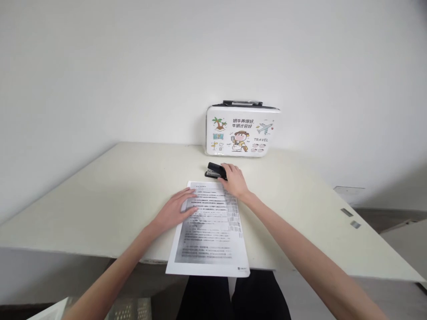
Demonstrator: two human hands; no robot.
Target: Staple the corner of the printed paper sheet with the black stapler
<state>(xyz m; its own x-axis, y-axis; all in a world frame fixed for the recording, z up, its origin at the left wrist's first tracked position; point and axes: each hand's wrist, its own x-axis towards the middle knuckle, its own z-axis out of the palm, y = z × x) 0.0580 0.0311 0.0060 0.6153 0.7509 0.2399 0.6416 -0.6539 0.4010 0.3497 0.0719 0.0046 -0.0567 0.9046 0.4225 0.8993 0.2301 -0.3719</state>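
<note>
A printed sheet of paper (210, 226) lies on the table with its lower edge hanging past the front edge; I cannot tell whether it is one sheet or a stack. My left hand (180, 206) rests on the paper's left side, fingers spread. Just beyond the paper's top edge is a black stapler (215, 170), its jaw end pointing left. My right hand (234, 180) grips the stapler's right end, with the fingers over its top and the thumb at the near side. The hand hides that end of the stapler.
A white carrying case (242, 131) with cartoon prints and a black handle stands against the wall at the back of the pale table (83, 200). Two small grey rectangular pieces (347, 212) are on the table's right side. My legs are under the front edge.
</note>
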